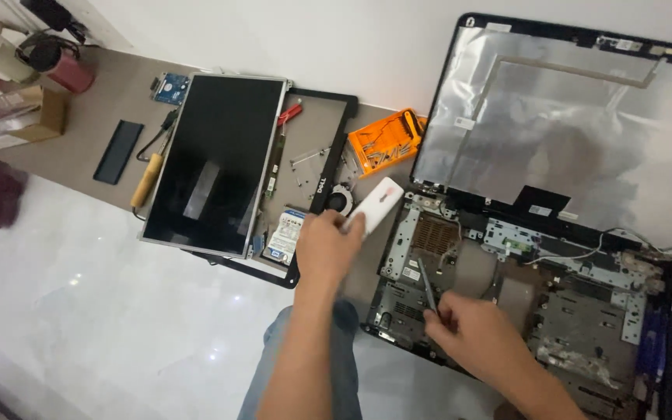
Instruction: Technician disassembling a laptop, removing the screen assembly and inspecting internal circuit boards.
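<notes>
Now both hands work over the open laptop.
Left hand grips a white bar; right hand pinches a thin tool on the chassis.

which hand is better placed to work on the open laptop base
Right. The right hand already holds a thin tool over the laptop base; the left hand holds a white device beside it.
</notes>
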